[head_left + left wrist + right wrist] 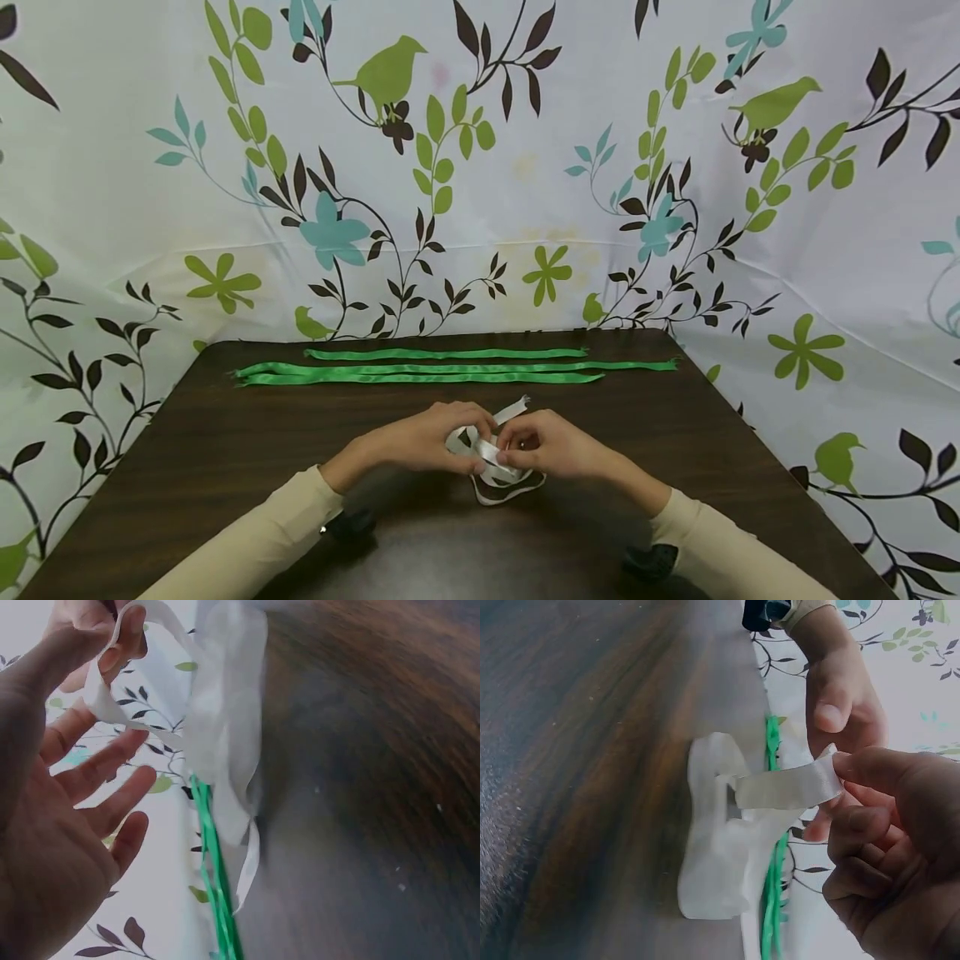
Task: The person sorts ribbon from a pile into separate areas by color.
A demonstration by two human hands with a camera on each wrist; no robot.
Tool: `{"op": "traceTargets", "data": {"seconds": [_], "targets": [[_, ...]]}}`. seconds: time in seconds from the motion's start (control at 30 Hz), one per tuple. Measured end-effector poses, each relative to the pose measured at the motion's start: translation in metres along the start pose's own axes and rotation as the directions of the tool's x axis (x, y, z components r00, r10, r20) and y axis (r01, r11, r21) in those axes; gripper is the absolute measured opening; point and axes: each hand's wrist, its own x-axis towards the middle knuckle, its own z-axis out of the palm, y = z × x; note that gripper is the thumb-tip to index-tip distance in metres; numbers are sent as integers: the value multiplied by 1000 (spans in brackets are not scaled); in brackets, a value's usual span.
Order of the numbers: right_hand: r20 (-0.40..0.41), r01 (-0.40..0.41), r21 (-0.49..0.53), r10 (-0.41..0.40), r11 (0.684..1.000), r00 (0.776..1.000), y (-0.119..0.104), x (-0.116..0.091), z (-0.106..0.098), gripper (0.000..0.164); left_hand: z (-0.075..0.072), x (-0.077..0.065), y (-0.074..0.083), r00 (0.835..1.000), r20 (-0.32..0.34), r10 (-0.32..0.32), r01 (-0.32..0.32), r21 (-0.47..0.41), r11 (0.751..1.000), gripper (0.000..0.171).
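Note:
A white ribbon [498,471] lies in a loose heap of loops on the dark table, in front of the person. My right hand [558,446] pinches a raised stretch of it between thumb and fingertips; the right wrist view shows this white ribbon [784,787] pulled up from the heap. My left hand [431,437] arches over the heap's left side. In the left wrist view the left hand's fingers [105,765] are spread and gently bent, with the raised loop near the index fingertip. Whether the left thumb touches the ribbon is hard to tell.
Several green ribbons [442,369] lie stretched side by side along the far part of the brown table [285,433]. Behind the table hangs a white cloth [525,167] printed with birds and leaves. A free white ribbon end points away beyond the hands.

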Motion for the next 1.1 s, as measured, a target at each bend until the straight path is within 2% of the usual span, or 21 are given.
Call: {"op": "traceTargets", "data": {"seconds": [0.07, 0.23, 0.37, 0.57, 0.73, 0.9, 1.0, 1.1], "targets": [[-1, 14, -11, -14, 1000, 1000, -6, -2, -3, 7, -4, -2, 5, 1000, -25, 11, -12, -43, 999, 19], [0, 45, -22, -46, 999, 999, -17, -8, -11, 6, -14, -12, 16, 996, -88, -18, 9, -101, 995, 7], [5, 72, -16, -72, 997, 997, -25, -10, -19, 5, -24, -20, 23, 994, -104, -18, 3, -143, 990, 2], [18, 82, 25, -82, 996, 996, -34, -13, -31, 8, -40, -34, 33, 992, -118, -38, 28, -82, 996, 14], [31, 49, 125, -53, 991, 998, -36, -16, -40, 7, -48, -47, 36, 991, -128, -33, 29, -29, 999, 8], [46, -11, 187, 2, 982, 999, -39, -20, -47, 8, -54, -62, 34, 988, -148, -40, 37, -25, 999, 6], [57, -25, 189, 14, 982, 998, -39, -22, -52, 10, -60, -72, 35, 984, -164, -69, 63, -44, 997, 7], [77, -26, 148, 15, 989, 997, -38, -26, -57, 11, -68, -80, 39, 980, -181, -78, 72, -43, 997, 7]]}}
